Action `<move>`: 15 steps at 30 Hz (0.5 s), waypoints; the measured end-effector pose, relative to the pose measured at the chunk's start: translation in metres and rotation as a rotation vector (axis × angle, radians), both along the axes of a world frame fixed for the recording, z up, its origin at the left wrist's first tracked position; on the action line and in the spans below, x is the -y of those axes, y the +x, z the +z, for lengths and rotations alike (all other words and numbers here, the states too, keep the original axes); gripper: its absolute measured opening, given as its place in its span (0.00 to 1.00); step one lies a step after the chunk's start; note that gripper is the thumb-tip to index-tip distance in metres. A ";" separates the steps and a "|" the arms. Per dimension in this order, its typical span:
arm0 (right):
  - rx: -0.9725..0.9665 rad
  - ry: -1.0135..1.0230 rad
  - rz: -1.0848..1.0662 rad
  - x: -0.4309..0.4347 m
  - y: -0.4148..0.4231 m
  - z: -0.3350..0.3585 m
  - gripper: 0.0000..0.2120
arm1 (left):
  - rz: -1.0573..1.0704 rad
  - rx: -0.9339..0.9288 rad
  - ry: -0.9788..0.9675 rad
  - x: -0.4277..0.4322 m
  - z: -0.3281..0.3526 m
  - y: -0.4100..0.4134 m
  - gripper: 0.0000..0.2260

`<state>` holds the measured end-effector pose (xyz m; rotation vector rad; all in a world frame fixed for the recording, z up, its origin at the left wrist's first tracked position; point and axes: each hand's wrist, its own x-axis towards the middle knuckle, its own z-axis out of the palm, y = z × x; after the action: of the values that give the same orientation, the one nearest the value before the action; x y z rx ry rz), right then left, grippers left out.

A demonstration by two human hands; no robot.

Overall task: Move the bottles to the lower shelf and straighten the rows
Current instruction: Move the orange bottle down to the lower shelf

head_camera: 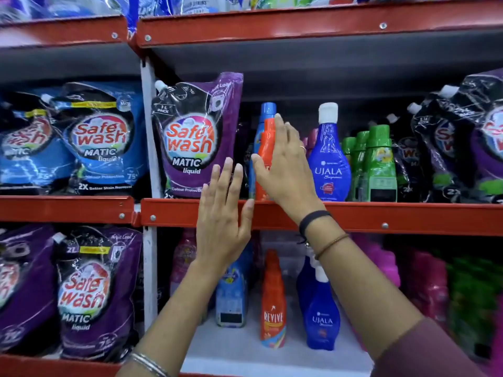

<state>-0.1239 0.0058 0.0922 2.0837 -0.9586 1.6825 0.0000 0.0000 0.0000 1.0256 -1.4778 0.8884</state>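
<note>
On the middle shelf [408,217] an orange bottle [265,148] stands in front of a blue-capped bottle [268,110]. My right hand [285,170] lies against the orange bottle's right side, thumb across its front and fingers straight up along it, not clenched. My left hand [221,213] is flat with fingers spread, in front of the red shelf edge just left of that bottle, holding nothing. A blue Ujala bottle [329,170] and green bottles [379,164] stand to the right. On the lower shelf [234,349] stand an orange Revive bottle [273,303], a blue Ujala bottle [322,319] and a light blue bottle [231,297].
A purple Safe Wash pouch [193,137] stands left of the orange bottle, touching my left fingertips. More pouches fill the left bay [100,137] and the far right [462,142]. Pink bottles [381,262] and a pale pink bottle [183,257] stand on the lower shelf. A white upright [149,131] divides the bays.
</note>
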 end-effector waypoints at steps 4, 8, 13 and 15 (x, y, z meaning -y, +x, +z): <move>0.012 0.024 -0.186 0.002 0.006 0.007 0.38 | 0.089 0.035 0.030 0.013 -0.006 0.005 0.26; 0.078 0.075 -0.205 0.001 0.003 0.015 0.37 | 0.220 0.057 0.008 0.024 -0.011 0.008 0.26; 0.241 0.209 0.026 -0.003 -0.016 0.026 0.29 | 0.266 0.070 -0.021 0.027 -0.011 0.006 0.26; 0.303 0.197 0.127 -0.013 -0.025 0.027 0.29 | 0.268 0.072 -0.015 0.027 -0.011 0.006 0.26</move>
<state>-0.1485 0.0192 0.1193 2.0862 -1.1436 2.0902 0.0060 -0.0271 -0.0112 1.2100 -1.4113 1.1346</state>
